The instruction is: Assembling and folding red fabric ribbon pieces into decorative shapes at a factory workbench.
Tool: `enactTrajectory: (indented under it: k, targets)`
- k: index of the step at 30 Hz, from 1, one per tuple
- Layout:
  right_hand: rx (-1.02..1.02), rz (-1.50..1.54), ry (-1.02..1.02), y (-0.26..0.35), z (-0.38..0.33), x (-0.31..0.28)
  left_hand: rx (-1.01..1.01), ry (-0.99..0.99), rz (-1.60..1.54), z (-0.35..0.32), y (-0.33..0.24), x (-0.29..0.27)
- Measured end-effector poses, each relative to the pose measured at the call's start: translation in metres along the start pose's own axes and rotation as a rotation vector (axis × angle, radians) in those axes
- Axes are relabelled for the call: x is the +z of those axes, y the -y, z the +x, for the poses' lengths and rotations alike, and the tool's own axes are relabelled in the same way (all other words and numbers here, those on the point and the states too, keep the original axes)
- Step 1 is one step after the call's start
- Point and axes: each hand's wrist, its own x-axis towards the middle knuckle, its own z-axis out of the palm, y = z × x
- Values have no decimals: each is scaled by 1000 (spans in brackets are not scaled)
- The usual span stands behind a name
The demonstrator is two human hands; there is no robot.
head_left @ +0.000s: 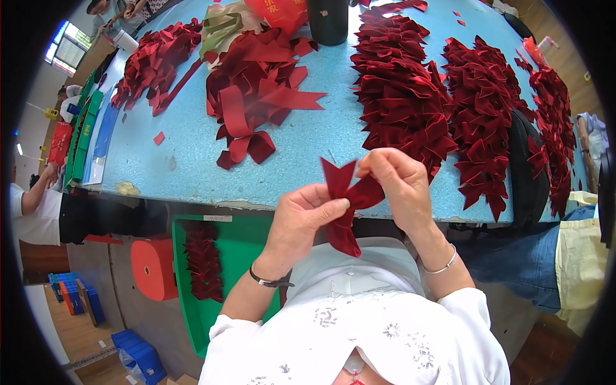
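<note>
A dark red velvet ribbon bow [341, 236] hangs over the table's near edge, pinched between the thumb and fingers of my left hand [296, 217]. It has a notched tail pointing up, a loop to the right and a tail hanging down. My right hand [405, 189] is closed in a pinch at the bow's upper right, its fingertips close to the notched tail. What those fingertips grip is too small to make out. Beyond my hands, loose red ribbon strips [240, 115] lie in a heap on the blue table [179, 170].
Rows of finished-looking bows [401, 96] cover the table's right side; another ribbon pile [157, 61] lies far left. A dark cylinder [327, 22] stands at the back. Below the table edge are a green bin [240, 247] with bows and a red roll [153, 269]. People work at both sides.
</note>
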Motion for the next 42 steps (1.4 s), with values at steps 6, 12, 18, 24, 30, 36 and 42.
enactTrajectory:
  k: [6,12,18,24,30,36,42]
  targets:
    - [145,-46,102,5,-8,-12,33,-35,-27,1,-3,-5]
    - [153,18,172,-4,-7,-13,81,-26,10,0,1,0]
    - [68,44,95,-13,-9,-6,64,-18,-6,-2,0,1]
    - [41,59,30,-14,-15,4,78,7,28,-1,5,-1]
    - [196,307,23,-17,-13,6,90,-1,16,-1,7,1]
    - [199,281,8,-15,-9,4,70,-39,-21,1,8,-1]
    - [179,66,72,-5,-8,6,66,-42,24,-1,2,1]
